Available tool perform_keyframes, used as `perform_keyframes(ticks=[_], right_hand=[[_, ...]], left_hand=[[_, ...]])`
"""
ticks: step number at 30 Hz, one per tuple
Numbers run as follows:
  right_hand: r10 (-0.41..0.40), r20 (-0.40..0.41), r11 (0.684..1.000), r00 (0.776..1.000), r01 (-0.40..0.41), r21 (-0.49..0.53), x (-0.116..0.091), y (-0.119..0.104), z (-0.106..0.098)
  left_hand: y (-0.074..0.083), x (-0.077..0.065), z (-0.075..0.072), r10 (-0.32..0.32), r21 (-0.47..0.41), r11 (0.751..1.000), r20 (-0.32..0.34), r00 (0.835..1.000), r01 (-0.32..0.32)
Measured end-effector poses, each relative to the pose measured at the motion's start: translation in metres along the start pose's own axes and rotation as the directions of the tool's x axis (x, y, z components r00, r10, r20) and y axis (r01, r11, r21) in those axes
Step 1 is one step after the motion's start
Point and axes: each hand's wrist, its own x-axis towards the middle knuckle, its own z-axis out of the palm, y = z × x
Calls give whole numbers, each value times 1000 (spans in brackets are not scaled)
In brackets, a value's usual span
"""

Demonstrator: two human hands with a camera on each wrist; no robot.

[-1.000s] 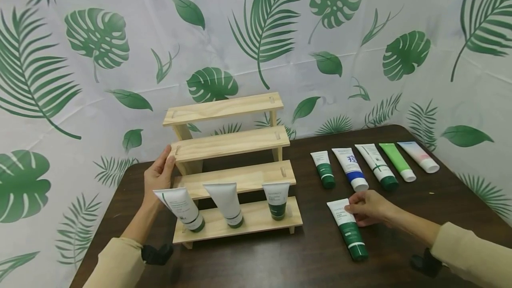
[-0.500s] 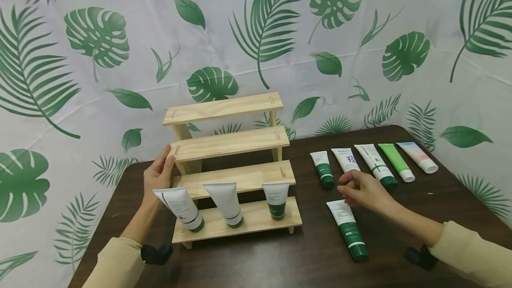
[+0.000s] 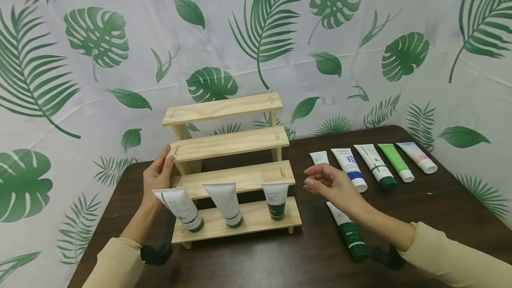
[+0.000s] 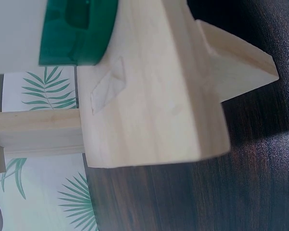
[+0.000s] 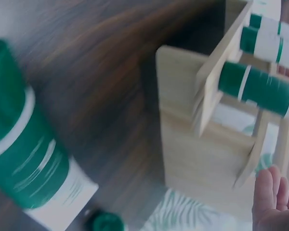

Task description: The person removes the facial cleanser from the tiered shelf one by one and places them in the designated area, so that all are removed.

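My left hand (image 3: pixel 157 174) grips the left side of a four-tier wooden display rack (image 3: pixel 236 176), thumb in front. Three white squeeze tubes stand cap-down on its lowest tier: a left tube (image 3: pixel 181 208), a middle tube (image 3: pixel 225 202) and a right tube (image 3: pixel 276 197) with a green lower half. My right hand (image 3: pixel 330 186) hovers right of the rack, fingers loosely bent, nothing held. Below its wrist lies a white-and-green tube (image 3: pixel 347 230) on the table, partly covered by the arm. In the right wrist view, that tube (image 5: pixel 33 163) is at left and my fingers (image 5: pixel 265 192) at lower right.
Behind my right hand, more tubes lie in a row: a small white-green one (image 3: pixel 319 158), partly hidden, a white-blue one (image 3: pixel 347 166), a white-green one (image 3: pixel 375 166), a lime-green one (image 3: pixel 396 161) and a pink-blue one (image 3: pixel 418 157). A leaf-print cloth (image 3: pixel 256 26) hangs behind the dark table (image 3: pixel 248 266).
My right hand has let go of the white-and-green tube lying on the table, risen and moved left toward the rack. My left hand has stayed on the rack.
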Motion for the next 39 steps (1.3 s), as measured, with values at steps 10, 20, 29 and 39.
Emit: perform_keyframes(ticks=[10, 20, 29, 39], right_hand=[[-43, 14, 998, 999, 43, 38, 0, -9, 21], [-111, 25, 990, 993, 109, 88, 4, -8, 37], [-104, 33, 991, 994, 101, 90, 5, -7, 49], [-59, 6, 998, 998, 59, 38, 5, -10, 52]], left_hand=[[0, 1, 0, 3, 3, 1000, 1, 1000, -3], [1, 1, -1, -13, 10, 1000, 6, 1000, 13], [13, -3, 0, -41, 17, 999, 8, 999, 41], [28, -8, 1, -46, 12, 999, 17, 999, 46]])
